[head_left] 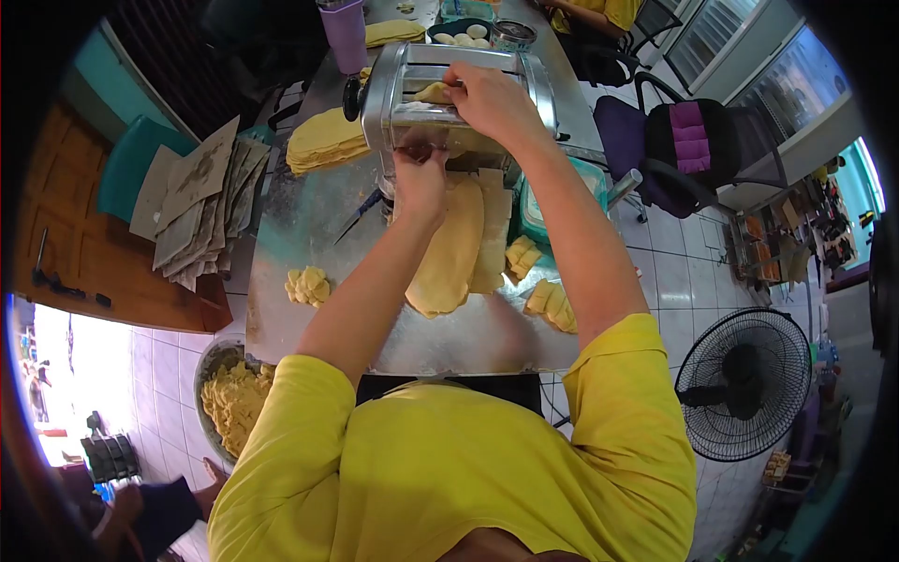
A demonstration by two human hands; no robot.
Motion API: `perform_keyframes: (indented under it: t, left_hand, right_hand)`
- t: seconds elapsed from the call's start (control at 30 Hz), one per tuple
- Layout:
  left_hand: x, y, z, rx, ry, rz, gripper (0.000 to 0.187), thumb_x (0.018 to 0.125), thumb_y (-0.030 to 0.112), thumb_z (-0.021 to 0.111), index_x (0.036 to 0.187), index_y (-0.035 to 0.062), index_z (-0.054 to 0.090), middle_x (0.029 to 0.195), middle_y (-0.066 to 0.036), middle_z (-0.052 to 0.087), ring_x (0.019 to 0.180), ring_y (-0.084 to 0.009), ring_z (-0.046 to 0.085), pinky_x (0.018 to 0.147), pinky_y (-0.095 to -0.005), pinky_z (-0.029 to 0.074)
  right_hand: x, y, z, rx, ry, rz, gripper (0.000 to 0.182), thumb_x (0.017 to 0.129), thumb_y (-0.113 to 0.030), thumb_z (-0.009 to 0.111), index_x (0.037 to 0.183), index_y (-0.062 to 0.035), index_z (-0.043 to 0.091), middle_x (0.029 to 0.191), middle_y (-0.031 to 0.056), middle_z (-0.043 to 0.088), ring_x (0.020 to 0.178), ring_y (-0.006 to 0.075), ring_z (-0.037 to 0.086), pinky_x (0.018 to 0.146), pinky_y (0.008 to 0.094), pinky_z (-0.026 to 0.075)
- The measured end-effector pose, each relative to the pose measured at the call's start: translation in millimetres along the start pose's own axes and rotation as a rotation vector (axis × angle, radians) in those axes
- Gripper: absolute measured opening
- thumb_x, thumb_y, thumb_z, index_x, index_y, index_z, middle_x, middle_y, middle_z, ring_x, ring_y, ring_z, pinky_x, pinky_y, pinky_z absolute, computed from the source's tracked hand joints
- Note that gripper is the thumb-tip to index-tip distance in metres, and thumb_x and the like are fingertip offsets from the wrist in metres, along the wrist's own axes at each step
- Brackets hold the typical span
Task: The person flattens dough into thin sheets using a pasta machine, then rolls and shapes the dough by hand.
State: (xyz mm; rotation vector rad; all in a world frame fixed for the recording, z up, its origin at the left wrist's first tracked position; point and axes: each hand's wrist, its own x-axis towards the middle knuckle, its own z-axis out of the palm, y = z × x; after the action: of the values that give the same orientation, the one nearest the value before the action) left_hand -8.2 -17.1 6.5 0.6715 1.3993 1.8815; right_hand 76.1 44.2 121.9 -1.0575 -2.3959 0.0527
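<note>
A silver dough roller machine (379, 108) stands across the metal table. My right hand (492, 101) is at its top opening, with fingers closed on a small piece of yellow dough (433, 93). Lower down, my left hand (421, 183) reaches under the front of the machine, and its fingers are partly hidden in shadow there. A long flat dough sheet (449, 258) lies below the machine, partly over a piece of cardboard (493, 248). Lumps of dough sit to the left (307, 286) and right (552, 305) of that sheet.
Stacked dough sheets (328, 140) lie left of the machine, near a dark-handled blade (358, 217). A teal container (585, 178) stands to its right. A dough-filled basin (206, 412) is at lower left, a fan (744, 384) at right. Another person's yellow sleeve (618, 11) shows at the back.
</note>
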Motion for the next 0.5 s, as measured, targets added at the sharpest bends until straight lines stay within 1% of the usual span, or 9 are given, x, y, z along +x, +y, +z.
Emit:
perform_keyframes:
  t: [0.07,0.1,0.17,0.3,0.37,0.4,0.47,0.5]
  left_hand:
    - [7,-7,8,-0.179,0.098,-0.009,0.03,0.076,-0.006,0.056,0.103,0.0025,0.044,0.098,-0.007,0.052,0.089,-0.0147,0.052,0.079,-0.028,0.044]
    - [10,-11,11,-0.181,0.105,-0.012,0.03,0.076,-0.006,0.056,0.103,0.0025,0.044,0.098,-0.007,0.052,0.089,-0.0147,0.052,0.079,-0.028,0.044]
    - [15,-18,14,-0.284,0.168,-0.001,0.032,0.075,-0.008,0.054,0.103,0.0019,0.044,0.098,-0.007,0.052,0.087,-0.0141,0.052,0.077,-0.0256,0.044]
    - [14,-14,11,-0.323,0.18,-0.021,0.034,0.072,-0.009,0.054,0.102,0.0033,0.046,0.096,-0.006,0.053,0.083,-0.0137,0.053,0.073,-0.0236,0.043]
    - [10,-11,-2,-0.329,-0.138,-0.015,0.035,0.07,-0.008,0.055,0.102,0.0057,0.048,0.094,-0.004,0.054,0.08,-0.0139,0.055,0.07,-0.0236,0.045]
    - [4,-3,-3,-0.325,-0.139,-0.015,0.035,0.07,-0.008,0.055,0.102,0.0057,0.048,0.094,-0.004,0.054,0.08,-0.0139,0.055,0.07,-0.0236,0.045]
    - [-10,14,-5,-0.44,-0.179,-0.152,0.033,0.071,-0.005,0.056,0.1,0.008,0.05,0.094,-0.003,0.055,0.079,-0.0142,0.057,0.062,-0.0255,0.047]
    - [-9,13,-6,-0.441,-0.179,-0.153,0.033,0.071,-0.005,0.056,0.1,0.008,0.05,0.094,-0.003,0.055,0.079,-0.0142,0.057,0.062,-0.0255,0.047]
  right_hand:
    - [1,0,0,0.095,0.014,-0.021,0.017,0.084,-0.019,0.054,0.088,-0.007,0.065,0.094,0.0117,0.064,0.091,0.0306,0.06,0.08,0.043,0.047]
    - [2,4,3,0.095,0.007,-0.026,0.017,0.084,-0.019,0.054,0.088,-0.007,0.065,0.094,0.0117,0.064,0.091,0.0306,0.06,0.08,0.043,0.047]
    - [7,13,11,0.14,0.044,-0.129,0.015,0.083,-0.015,0.054,0.087,-0.0062,0.065,0.09,0.012,0.065,0.089,0.0309,0.06,0.08,0.0422,0.047]
    - [7,12,12,0.109,0.034,-0.153,0.015,0.081,-0.014,0.054,0.086,-0.0058,0.065,0.091,0.012,0.064,0.087,0.0317,0.06,0.08,0.0412,0.047]
    - [3,6,8,0.044,0.042,-0.162,0.019,0.083,-0.02,0.054,0.085,-0.0046,0.065,0.091,0.011,0.063,0.087,0.0318,0.059,0.081,0.0397,0.047]
    - [3,6,9,0.047,0.044,-0.159,0.019,0.083,-0.02,0.054,0.085,-0.0046,0.065,0.091,0.011,0.063,0.087,0.0318,0.059,0.081,0.0397,0.047]
    - [3,7,12,0.272,0.076,-0.157,0.025,0.087,-0.026,0.056,0.09,-0.0038,0.066,0.089,0.0116,0.06,0.084,0.0321,0.058,0.077,0.0388,0.046]
    - [2,6,11,0.271,0.075,-0.157,0.025,0.087,-0.026,0.056,0.09,-0.0038,0.066,0.089,0.0116,0.06,0.084,0.0321,0.058,0.077,0.0388,0.046]
